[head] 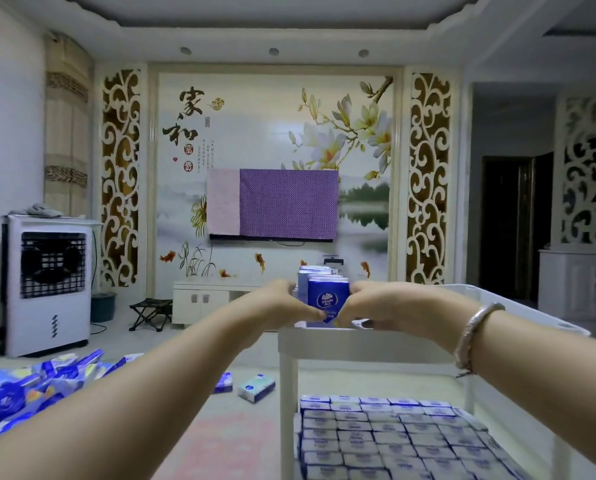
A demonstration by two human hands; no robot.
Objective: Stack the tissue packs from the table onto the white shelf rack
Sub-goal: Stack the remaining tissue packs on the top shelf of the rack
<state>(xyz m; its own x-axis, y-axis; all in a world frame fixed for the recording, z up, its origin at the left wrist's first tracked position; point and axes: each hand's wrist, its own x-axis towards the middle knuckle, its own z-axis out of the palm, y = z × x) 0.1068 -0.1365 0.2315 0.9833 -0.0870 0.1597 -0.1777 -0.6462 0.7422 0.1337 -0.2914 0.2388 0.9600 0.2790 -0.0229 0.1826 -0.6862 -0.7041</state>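
Both hands' fingers (319, 311) apparently pinch glossy rectangular pack (327, 299).

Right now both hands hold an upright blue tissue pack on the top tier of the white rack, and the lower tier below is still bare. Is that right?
Not quite. The head view shows the lower tier packed with rows of tissue packs, not bare. The rest stands: the left hand and right hand both hold the upright blue tissue pack on the top tier of the white rack.
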